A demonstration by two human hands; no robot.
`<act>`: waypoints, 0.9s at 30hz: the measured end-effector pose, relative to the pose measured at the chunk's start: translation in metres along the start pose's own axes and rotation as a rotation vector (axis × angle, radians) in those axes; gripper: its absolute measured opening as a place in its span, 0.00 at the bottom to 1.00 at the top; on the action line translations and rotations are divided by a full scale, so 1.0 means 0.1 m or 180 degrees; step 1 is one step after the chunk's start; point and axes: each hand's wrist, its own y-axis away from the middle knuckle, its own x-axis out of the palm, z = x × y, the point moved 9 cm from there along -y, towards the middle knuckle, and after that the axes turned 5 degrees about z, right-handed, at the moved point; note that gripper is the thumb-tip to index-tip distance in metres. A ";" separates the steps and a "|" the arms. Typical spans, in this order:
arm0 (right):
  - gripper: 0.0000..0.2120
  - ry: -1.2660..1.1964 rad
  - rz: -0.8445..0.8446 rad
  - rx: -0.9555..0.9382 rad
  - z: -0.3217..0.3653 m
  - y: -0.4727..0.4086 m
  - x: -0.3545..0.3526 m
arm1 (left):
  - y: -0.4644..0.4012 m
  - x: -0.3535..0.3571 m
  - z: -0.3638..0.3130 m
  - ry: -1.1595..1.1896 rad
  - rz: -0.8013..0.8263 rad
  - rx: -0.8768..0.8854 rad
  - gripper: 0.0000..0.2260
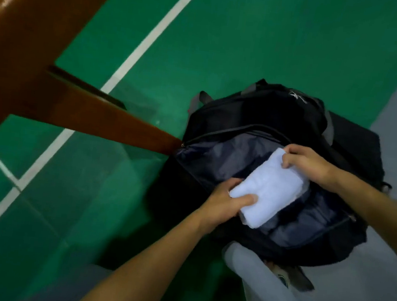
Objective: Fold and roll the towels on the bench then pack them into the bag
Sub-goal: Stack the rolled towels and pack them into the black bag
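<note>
The person is at the packing stage. A white towel [270,191], already rolled into a compact bundle, sits in the open mouth of the black bag [282,115], which rests on the green floor [254,33] just beside a leg of the wooden desk [33,35]. The left hand [224,202] grips the near end of the roll, thumb on top and fingers curled beneath it. The right hand [306,164] pinches the far end with curled fingers. The roll lies at a slant over the bag's grey lining, partly inside the opening; whether it is resting on the lining or held just above it cannot be told.

Judging from this, folding and rolling are finished for this towel, and what remains for it is to push it down and let go. No other towel shows inside the bag, though its depths are dark. The top of the desk is mostly out of view, so how many towels are left cannot be told.
</note>
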 end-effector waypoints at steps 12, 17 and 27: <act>0.31 0.2339 -0.0487 -0.0827 0.10 -0.15 -0.88 | -1.19 1.17 -0.01 0.0425 -0.0363 0.0539 0.29; 0.23 0.3285 -0.1599 -0.0983 0.04 0.04 -1.02 | -1.41 1.25 -0.17 -0.0006 -0.0820 0.0602 0.28; 0.16 0.2389 -0.2125 -0.0271 -0.63 0.13 -0.84 | -1.63 1.20 -0.53 -0.1813 -0.0623 0.0880 0.22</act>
